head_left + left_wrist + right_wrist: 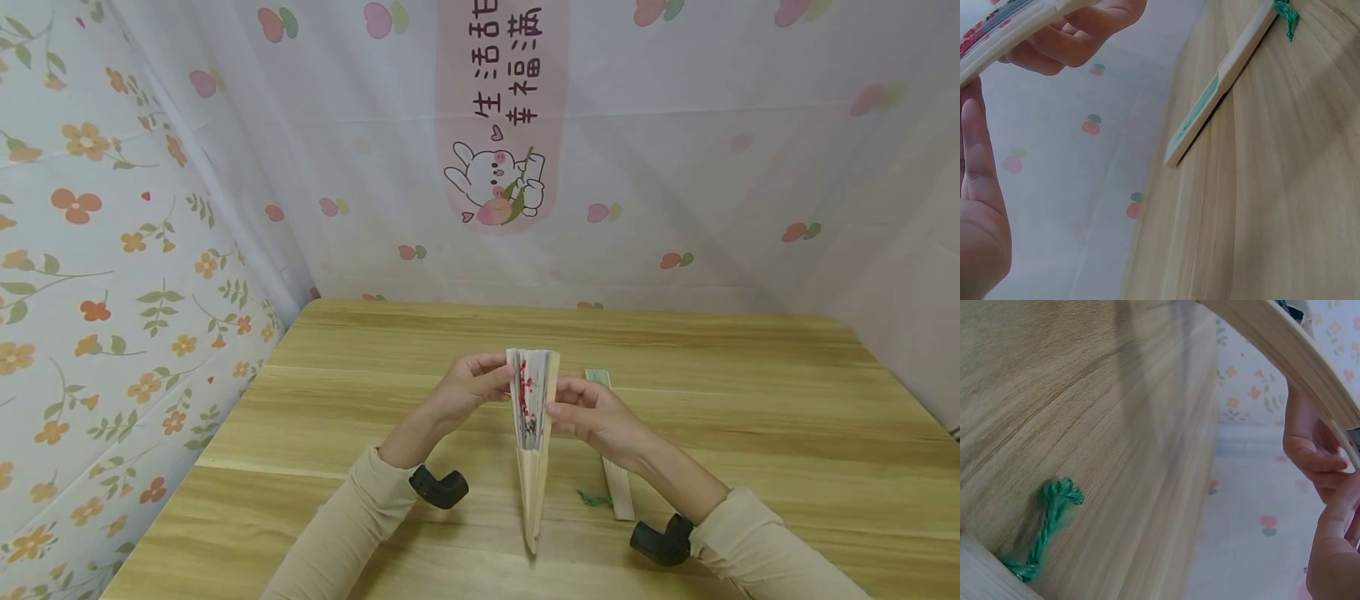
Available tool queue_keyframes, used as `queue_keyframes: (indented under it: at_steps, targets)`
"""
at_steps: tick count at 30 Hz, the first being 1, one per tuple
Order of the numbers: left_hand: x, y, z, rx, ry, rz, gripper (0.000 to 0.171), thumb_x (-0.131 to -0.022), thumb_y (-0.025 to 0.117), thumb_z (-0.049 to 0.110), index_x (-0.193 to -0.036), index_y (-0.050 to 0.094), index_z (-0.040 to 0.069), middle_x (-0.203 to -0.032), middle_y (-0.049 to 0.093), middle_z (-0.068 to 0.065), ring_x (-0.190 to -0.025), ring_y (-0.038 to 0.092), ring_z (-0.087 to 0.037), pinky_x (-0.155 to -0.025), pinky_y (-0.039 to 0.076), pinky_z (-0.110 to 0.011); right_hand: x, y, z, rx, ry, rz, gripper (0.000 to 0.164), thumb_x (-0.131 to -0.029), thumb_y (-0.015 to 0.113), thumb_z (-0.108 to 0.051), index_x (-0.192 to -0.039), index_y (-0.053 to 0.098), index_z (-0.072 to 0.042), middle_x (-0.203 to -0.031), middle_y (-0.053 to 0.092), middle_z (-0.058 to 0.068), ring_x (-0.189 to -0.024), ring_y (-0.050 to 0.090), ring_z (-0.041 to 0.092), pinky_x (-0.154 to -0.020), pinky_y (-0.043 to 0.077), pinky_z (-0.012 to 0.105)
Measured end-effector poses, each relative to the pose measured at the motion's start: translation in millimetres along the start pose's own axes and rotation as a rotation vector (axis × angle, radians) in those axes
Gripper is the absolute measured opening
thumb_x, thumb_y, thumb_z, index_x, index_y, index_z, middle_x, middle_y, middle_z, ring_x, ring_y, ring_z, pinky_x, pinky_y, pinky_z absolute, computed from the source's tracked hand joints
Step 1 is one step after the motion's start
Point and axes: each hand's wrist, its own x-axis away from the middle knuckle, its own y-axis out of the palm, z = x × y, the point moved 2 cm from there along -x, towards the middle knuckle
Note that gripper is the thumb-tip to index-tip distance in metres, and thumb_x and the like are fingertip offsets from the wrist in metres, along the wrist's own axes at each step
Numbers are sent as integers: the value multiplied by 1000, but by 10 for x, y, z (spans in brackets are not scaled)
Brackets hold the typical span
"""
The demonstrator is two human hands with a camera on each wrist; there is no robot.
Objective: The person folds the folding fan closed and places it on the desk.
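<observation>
A folding fan (pixel 530 400), slightly spread, stands over the table between my two hands, its narrow pivot end pointing down toward me. Its white leaf carries red blossoms and dark strokes; the ribs (pixel 1291 356) are pale wood. My left hand (pixel 474 387) pinches the left outer rib near the top, thumb in front. On the opposite edge, my right hand (pixel 600 421) holds the right outer rib between thumb and fingers. A second fan (pixel 618 493), closed, with a green leaf, lies on the table partly behind the right hand. Its green tassel (pixel 1050 522) rests on the wood.
The wooden table (pixel 330 517) reaches back to a white curtain (pixel 360 167) printed with fruit and a rabbit. A floral curtain (pixel 97 275) hangs at the left. Black wrist mounts (pixel 441 487) sit on both sleeves.
</observation>
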Motion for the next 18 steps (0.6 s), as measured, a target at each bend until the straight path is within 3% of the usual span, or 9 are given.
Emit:
queue_keyframes:
  at_steps: [11,18]
  targets:
    - [-17,-2,-39,20,-6,28,31,-90,47,3,-114,46,-17,-80,63,4,-72,58,-7,-64,47,-18,-30,3,12,-13,20,36,17,-89,53,-6,-106,55,-9,-97,56,4,-89,56,15,-78,48,30]
    - [-24,9,-52,13,3,68,28,-90,49,2,-112,49,-15,-78,63,4,-71,58,-7,-63,47,-19,-34,12,14,49,69,135,34,-85,59,-7,-115,47,3,-99,56,5,-90,55,15,-79,47,30]
